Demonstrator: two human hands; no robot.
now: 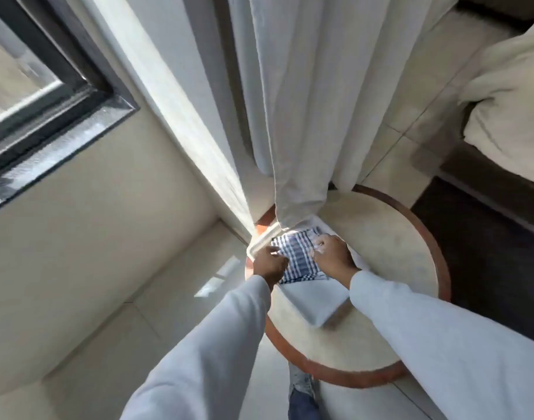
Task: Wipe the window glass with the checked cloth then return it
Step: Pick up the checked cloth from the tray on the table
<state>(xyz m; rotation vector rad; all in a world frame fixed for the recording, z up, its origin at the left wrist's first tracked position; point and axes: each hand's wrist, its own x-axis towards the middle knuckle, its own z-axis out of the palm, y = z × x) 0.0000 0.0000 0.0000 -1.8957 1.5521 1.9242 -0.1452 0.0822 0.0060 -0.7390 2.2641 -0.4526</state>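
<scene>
A blue-and-white checked cloth (299,256) lies folded on a white tray (317,304) on a round table (390,250). My left hand (270,265) grips the cloth's left edge. At the right edge, the fingers of my right hand (332,256) pinch the fabric. The window glass (14,77) with its dark frame (77,77) is at the upper left, well away from both hands.
A white curtain (308,101) hangs down onto the far end of the tray. The table has a brown wooden rim (438,256). A bed with pale bedding (508,98) stands at the right, on a dark rug (486,268). Tiled floor lies to the left.
</scene>
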